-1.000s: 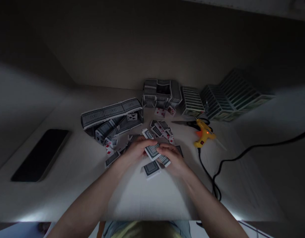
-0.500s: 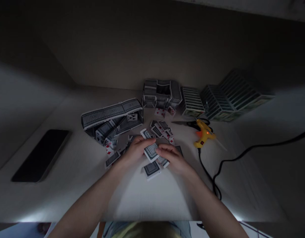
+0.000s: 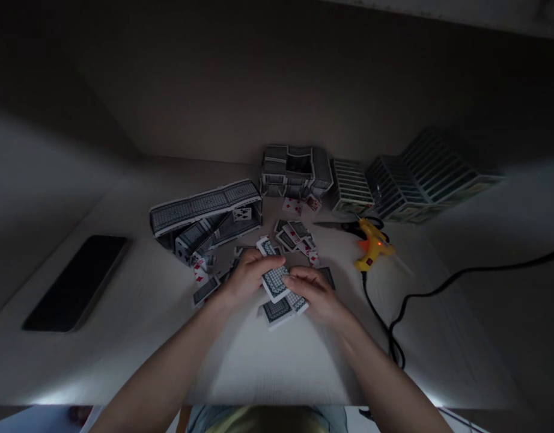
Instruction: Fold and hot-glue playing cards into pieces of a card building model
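Note:
My left hand [image 3: 250, 273] is closed on a patterned playing card [image 3: 274, 282], its thumb lying across the card's face. On the other side, my right hand [image 3: 315, 291] pinches the same card's right edge and has another card [image 3: 297, 302] beneath its fingers. Below them a card with a folded-looking edge [image 3: 277, 311] rests on the table. Loose cards [image 3: 295, 236] lie scattered just beyond my hands, some face up. Behind and to the left stands a long structure made of cards [image 3: 207, 204].
A boxy card model [image 3: 295, 171] stands at the back, with striped stepped structures [image 3: 403, 186] to its right. The yellow glue gun [image 3: 371, 243], its black cable [image 3: 457, 273] and scissors [image 3: 340, 226] are at the right. A black phone [image 3: 76, 282] lies at the left.
The view has shifted very slightly. Both hands keep their hold on the card, with almost no visible movement.

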